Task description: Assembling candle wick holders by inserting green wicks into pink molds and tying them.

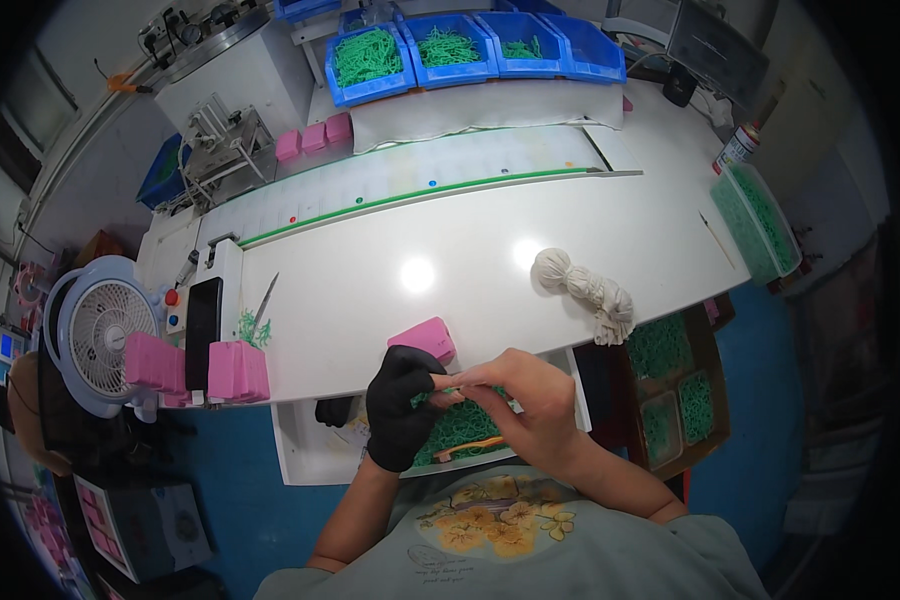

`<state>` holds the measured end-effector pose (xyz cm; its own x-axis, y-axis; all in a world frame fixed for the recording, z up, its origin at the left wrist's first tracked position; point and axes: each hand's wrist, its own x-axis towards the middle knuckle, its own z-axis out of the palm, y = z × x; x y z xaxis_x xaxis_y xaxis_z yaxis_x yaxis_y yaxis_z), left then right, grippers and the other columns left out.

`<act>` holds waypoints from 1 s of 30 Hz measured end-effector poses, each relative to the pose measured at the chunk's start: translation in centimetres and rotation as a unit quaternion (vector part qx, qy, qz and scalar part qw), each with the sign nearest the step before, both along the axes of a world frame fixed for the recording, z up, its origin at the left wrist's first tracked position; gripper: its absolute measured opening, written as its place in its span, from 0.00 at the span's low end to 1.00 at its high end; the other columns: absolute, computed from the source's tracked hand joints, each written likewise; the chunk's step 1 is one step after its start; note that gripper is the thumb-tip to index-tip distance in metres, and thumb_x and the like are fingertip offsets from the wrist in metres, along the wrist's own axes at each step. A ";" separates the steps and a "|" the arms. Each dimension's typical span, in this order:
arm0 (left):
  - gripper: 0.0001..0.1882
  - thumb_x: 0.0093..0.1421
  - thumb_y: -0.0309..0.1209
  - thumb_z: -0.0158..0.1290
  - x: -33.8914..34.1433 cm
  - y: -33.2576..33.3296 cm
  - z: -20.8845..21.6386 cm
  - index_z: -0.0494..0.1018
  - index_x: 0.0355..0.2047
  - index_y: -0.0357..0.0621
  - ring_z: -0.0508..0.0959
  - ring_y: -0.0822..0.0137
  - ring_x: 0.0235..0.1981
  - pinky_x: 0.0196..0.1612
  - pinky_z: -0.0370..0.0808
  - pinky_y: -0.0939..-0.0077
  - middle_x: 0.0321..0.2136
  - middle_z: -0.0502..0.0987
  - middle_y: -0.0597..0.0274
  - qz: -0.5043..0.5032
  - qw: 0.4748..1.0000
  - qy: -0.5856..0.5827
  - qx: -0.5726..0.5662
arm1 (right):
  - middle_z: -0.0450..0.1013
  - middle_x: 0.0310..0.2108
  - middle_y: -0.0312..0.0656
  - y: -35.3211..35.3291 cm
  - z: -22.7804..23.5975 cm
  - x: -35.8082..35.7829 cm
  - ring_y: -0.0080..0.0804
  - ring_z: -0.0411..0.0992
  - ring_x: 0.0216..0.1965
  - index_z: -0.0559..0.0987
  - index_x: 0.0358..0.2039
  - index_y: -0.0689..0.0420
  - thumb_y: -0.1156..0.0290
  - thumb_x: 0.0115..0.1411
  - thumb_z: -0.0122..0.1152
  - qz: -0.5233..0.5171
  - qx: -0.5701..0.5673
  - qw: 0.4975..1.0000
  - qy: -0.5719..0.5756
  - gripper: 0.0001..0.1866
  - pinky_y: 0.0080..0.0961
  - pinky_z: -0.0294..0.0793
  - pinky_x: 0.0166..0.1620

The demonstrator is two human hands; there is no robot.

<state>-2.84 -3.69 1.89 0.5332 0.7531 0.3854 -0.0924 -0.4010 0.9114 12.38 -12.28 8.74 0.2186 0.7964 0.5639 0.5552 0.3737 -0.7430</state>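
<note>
Just this side of the pink block (425,339), the black-gloved left hand (400,408) meets the bare right hand (537,392) (anything pinched is too small to tell); a twisted cream cloth (588,288) lies right of the block

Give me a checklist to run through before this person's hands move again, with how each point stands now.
1. Both hands gloved: not ok; the left hand wears a black glove with some fingertips bare, the right hand none.
2. Something held between the fingertips: cannot tell; too small to make out.
3. Pink block on the table: ok; just beyond the left hand.
4. Drawer shut: not ok; open beneath the hands, with green pieces inside.
5. Pointed tool away from the fingers: ok; on the table, farther left.
</note>
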 end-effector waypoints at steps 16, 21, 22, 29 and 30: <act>0.14 0.43 0.24 0.66 0.1 0.2 0.7 0.82 0.33 0.49 0.73 0.66 0.34 0.38 0.71 0.72 0.30 0.72 0.65 0.022 0.997 0.032 0.071 | 0.77 0.28 0.39 -0.5 0.2 0.1 0.33 0.73 0.27 0.79 0.38 0.57 0.83 0.53 0.64 0.005 -0.006 1.000 -0.005 0.12 0.26 0.71 0.29; 0.13 0.44 0.25 0.67 0.3 0.1 1.1 0.82 0.33 0.50 0.72 0.66 0.34 0.36 0.71 0.71 0.30 0.72 0.66 0.051 0.990 0.058 0.115 | 0.77 0.29 0.38 -0.6 0.1 0.4 0.33 0.73 0.27 0.79 0.36 0.57 0.83 0.52 0.64 -0.044 -0.031 0.999 -0.005 0.11 0.27 0.72 0.29; 0.13 0.44 0.25 0.67 0.3 0.1 1.2 0.82 0.33 0.50 0.72 0.66 0.34 0.36 0.71 0.71 0.30 0.72 0.66 0.051 0.990 0.058 0.114 | 0.78 0.28 0.38 -0.7 0.1 0.4 0.33 0.73 0.27 0.79 0.36 0.57 0.83 0.53 0.64 -0.033 -0.041 0.999 -0.001 0.11 0.26 0.71 0.29; 0.13 0.43 0.26 0.67 0.2 0.1 1.4 0.82 0.32 0.49 0.72 0.65 0.33 0.34 0.71 0.71 0.30 0.72 0.65 0.073 0.980 0.087 0.164 | 0.78 0.27 0.37 -0.4 0.1 0.2 0.32 0.72 0.24 0.80 0.38 0.55 0.82 0.53 0.63 -0.002 -0.016 1.000 -0.018 0.12 0.26 0.71 0.27; 0.13 0.42 0.26 0.67 0.1 0.1 1.4 0.82 0.32 0.49 0.73 0.65 0.33 0.34 0.71 0.71 0.30 0.71 0.64 0.075 0.979 0.093 0.167 | 0.78 0.27 0.37 -0.4 0.1 0.1 0.32 0.72 0.24 0.80 0.38 0.55 0.82 0.53 0.63 -0.002 -0.016 1.000 -0.018 0.12 0.26 0.71 0.27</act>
<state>-2.70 -3.61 3.29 0.5110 0.6766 0.5302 0.1446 -0.6756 0.7229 12.53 -12.68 8.81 0.2018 0.8131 0.5461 0.5840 0.3477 -0.7335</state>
